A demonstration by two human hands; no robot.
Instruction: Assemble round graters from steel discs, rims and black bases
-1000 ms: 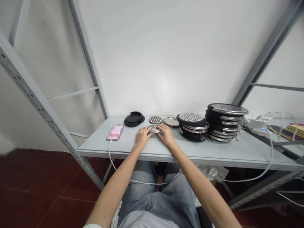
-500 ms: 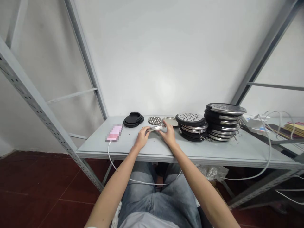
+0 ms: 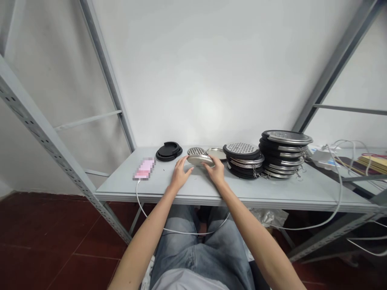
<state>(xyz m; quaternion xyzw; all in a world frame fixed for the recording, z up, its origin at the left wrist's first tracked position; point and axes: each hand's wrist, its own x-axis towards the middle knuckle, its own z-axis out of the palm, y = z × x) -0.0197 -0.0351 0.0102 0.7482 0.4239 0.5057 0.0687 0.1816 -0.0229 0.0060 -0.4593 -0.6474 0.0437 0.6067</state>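
Between my two hands is a round silver metal disc [image 3: 198, 160], tilted so that a broad pale face turns toward me. My left hand [image 3: 180, 174] has its fingertips on the disc's left edge, thumb apart. On the right edge, my right hand [image 3: 215, 170] grips with thumb in front and fingers behind. Just behind the disc lies a round perforated metal plate [image 3: 196, 151], partly covered by it. A shallow metal lid [image 3: 217, 153] rests behind my right hand.
Black round rings [image 3: 169, 151] lie at the left back. To the right stand a shorter stack [image 3: 243, 160] and a taller stack [image 3: 284, 153] of black-rimmed metal discs with small chains. A blurred pink phone-like object [image 3: 144, 168] with a white cable [image 3: 137, 193] lies at left.
The disc in my hands has tipped up, from nearly edge-on to showing its broad face. My hands have shifted their hold slightly; the stacks stay put.
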